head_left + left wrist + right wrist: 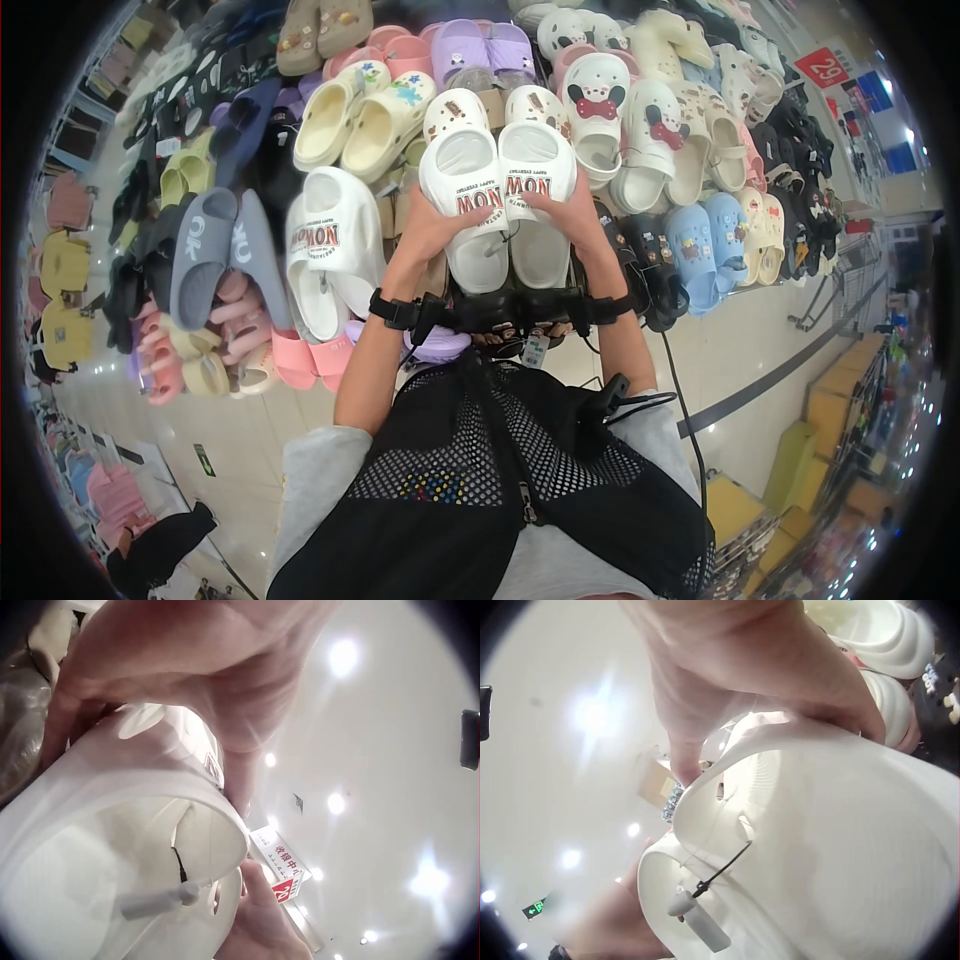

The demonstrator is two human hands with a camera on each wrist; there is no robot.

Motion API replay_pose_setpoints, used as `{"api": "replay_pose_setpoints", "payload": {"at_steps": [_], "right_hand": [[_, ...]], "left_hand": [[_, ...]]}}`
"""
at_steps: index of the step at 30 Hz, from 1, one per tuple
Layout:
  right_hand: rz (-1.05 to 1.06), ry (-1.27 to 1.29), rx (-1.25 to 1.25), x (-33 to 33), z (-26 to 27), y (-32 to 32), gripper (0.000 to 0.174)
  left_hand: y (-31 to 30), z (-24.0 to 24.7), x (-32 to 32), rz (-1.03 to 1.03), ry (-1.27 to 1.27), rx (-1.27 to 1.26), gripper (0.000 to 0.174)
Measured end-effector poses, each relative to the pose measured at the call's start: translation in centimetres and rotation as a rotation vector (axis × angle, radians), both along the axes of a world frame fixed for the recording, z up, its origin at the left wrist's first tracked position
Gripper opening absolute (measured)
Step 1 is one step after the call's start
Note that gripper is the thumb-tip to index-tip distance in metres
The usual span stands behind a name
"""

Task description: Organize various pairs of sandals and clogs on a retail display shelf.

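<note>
A pair of white slippers with dark and red lettering on the straps is held side by side over the shoe display in the head view. My left hand (pixel 432 228) grips the left slipper (pixel 458 157), its thumb across the strap and its fingers at the outer side. On the right slipper (pixel 536 152) my right hand (pixel 574 218) has the same grip, thumb over the strap. From inside the slippers a grey security tag (pixel 707 928) hangs on a black cord; the left wrist view also shows this tag (pixel 157 902) at the slipper opening.
White slippers (pixel 333 255) with matching lettering lie left of my hands, beside grey-blue slides (pixel 205 262). Behind stand cream clogs (pixel 385 125) and white clogs with red bows (pixel 597 95). Blue clogs (pixel 692 255) sit to the right. A red price sign (pixel 822 67) rises farther back.
</note>
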State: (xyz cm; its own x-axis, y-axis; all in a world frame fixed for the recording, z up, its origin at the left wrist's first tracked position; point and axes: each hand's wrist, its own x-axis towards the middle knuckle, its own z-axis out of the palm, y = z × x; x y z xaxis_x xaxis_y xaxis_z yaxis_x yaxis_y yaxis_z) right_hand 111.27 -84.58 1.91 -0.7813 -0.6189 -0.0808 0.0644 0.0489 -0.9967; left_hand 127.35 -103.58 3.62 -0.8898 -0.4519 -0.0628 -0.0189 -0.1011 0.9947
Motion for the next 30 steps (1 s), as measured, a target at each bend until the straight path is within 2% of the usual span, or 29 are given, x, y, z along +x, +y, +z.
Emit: {"api": "replay_pose_setpoints", "payload": {"at_steps": [2, 7, 8, 9, 11, 12, 14, 15, 17, 19, 21, 23, 27, 29, 30], "right_hand": [[-0.016, 0.034, 0.004, -0.1, -0.7, -0.2, 0.096], [-0.079, 0.138, 0.035, -0.3, -2.5, -0.3, 0.098], [-0.123, 0.198, 0.106, -0.2, -2.9, -0.2, 0.093], [-0.167, 0.262, 0.176, -0.2, -3.1, -0.1, 0.088], [-0.196, 0.281, 0.247, 1.2, -1.4, -0.4, 0.089], [-0.223, 0.305, 0.314, 1.5, -0.6, -0.6, 0.089], [-0.194, 0.3, 0.275, 0.5, -1.8, -0.4, 0.094], [-0.174, 0.283, 0.243, 0.2, -2.7, 0.0, 0.1], [-0.154, 0.307, 0.183, -0.8, -4.2, 0.1, 0.099], [-0.134, 0.328, 0.123, -0.7, -3.2, 0.0, 0.098], [0.01, 0.122, -0.028, -0.3, -1.4, 0.1, 0.096], [0.033, 0.095, -0.025, 0.3, 0.9, 0.3, 0.094], [-0.012, 0.107, 0.027, 0.3, -0.9, 0.6, 0.09], [-0.045, 0.093, 0.117, 1.0, -0.6, 1.8, 0.09], [-0.073, 0.084, 0.207, 1.9, 0.6, 2.6, 0.091]], "left_hand": [[0.2, 0.1, 0.0, 0.019, 0.074, 0.019, 0.067], [0.6, 0.4, -0.3, 0.057, 0.016, -0.014, 0.073], [0.5, 0.1, -0.5, 0.073, 0.02, -0.031, 0.075], [0.3, -0.6, -0.8, 0.072, 0.019, -0.03, 0.075], [-0.3, -3.3, -1.0, 0.136, 0.006, -0.209, 0.084], [-0.6, -4.6, -1.0, 0.139, 0.009, -0.209, 0.084], [-1.3, -6.3, -0.9, 0.215, -0.165, -0.394, 0.092], [-1.3, -6.2, -0.7, 0.217, -0.165, -0.393, 0.092], [-1.2, -5.5, -0.8, 0.205, -0.29, -0.424, 0.092], [-1.2, -4.8, -0.7, 0.174, -0.214, -0.383, 0.086], [-1.3, -4.0, -0.6, 0.109, -0.069, -0.297, 0.072], [-1.4, -3.3, -0.3, 0.038, 0.067, -0.206, 0.06], [-1.4, -1.8, 1.2, -0.055, -0.006, -0.035, 0.074], [-1.3, -2.6, 2.3, 0.07, -0.241, -0.222, 0.083], [-0.8, -2.0, 3.2, 0.052, -0.256, -0.215, 0.083]]}}
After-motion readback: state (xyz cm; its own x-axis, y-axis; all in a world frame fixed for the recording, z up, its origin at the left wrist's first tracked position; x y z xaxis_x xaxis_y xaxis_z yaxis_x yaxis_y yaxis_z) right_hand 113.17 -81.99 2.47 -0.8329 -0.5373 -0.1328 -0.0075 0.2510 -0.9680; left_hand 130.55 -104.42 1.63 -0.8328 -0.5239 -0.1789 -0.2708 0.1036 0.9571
